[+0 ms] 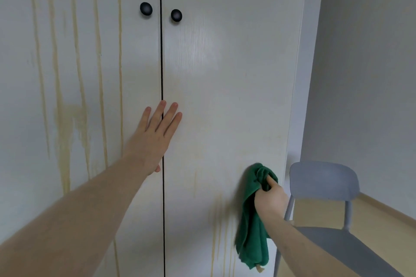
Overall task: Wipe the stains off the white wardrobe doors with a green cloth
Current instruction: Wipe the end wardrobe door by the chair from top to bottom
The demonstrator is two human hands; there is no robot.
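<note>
Two white wardrobe doors fill the view, split by a dark vertical gap. The left door (78,74) carries several long yellowish drip stains (60,119). On the right door (225,63) fainter yellow streaks (219,231) run near the bottom. My left hand (155,137) lies flat with straight fingers across the gap between the doors. My right hand (270,200) grips a bunched green cloth (253,220) and holds it against the lower right part of the right door. The cloth's loose end hangs down.
Two black round knobs (146,8) (176,15) sit on either side of the gap near the top. A grey-blue chair (324,182) stands just right of the wardrobe's edge, on a light wooden floor (382,213). A grey wall (364,63) lies behind it.
</note>
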